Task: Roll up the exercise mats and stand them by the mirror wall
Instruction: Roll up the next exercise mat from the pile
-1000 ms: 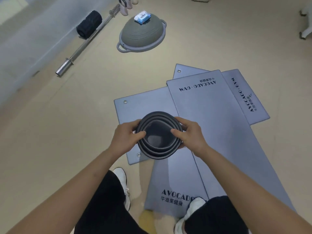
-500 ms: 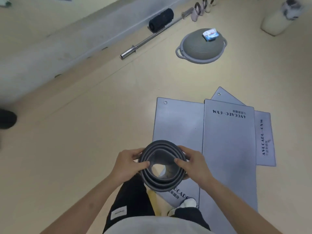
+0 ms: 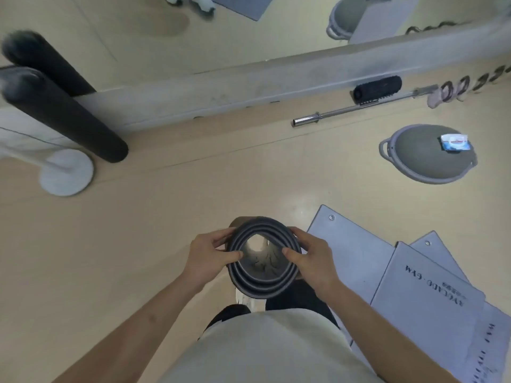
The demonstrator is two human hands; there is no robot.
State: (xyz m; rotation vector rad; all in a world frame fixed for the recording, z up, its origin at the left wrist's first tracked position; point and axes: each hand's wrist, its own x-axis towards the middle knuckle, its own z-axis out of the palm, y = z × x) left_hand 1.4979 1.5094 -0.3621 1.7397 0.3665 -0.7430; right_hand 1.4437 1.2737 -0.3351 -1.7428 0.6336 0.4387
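I hold a rolled grey mat (image 3: 264, 287) upright in front of me and look down into its open spiral end. My left hand (image 3: 210, 257) grips its left rim and my right hand (image 3: 311, 257) grips its right rim. Several flat grey mats (image 3: 425, 294) printed "AVOCADO GYM" lie overlapped on the floor at the lower right. A dark rolled mat (image 3: 63, 117) stands leaning at the mirror wall (image 3: 221, 34) at the upper left. The mirror's grey base ledge (image 3: 249, 89) runs across the top.
A white round stand base (image 3: 67, 172) sits on the floor at the left. By the wall at the right lie a steel barbell (image 3: 359, 107), a black foam roller (image 3: 377, 88) and a grey balance dome (image 3: 430, 153) with a wipes packet (image 3: 455, 142) on it.
The view has swung left toward the mirror wall. The flat mats have slid to the lower right, and the dark standing roll and white stand base have come into view. Both hands keep their grip.
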